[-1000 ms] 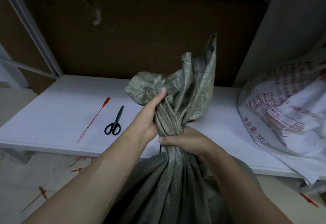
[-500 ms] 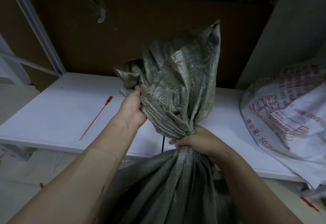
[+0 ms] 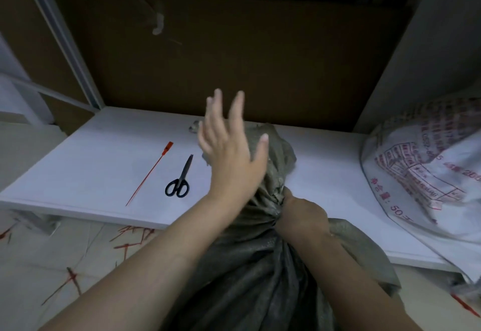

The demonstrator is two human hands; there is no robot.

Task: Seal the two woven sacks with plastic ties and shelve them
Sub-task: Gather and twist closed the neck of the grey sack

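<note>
At the shelf edge: one hand on the neck, tie out of reach

Down at six o'clock the grey woven sack (image 3: 250, 265) leans on the shelf (image 3: 91, 164), its neck bunched tight in the grip of the right hand (image 3: 299, 216). Above the floppy top the left hand (image 3: 229, 153) hovers, spread and empty. At nine o'clock lies the red plastic tie (image 3: 149, 174), beside the scissors (image 3: 179, 182). The danger is that stretching for it slackens that lone grip and the gathers spring open. At three o'clock, the white sack (image 3: 421, 174) lies on the shelf.
</note>
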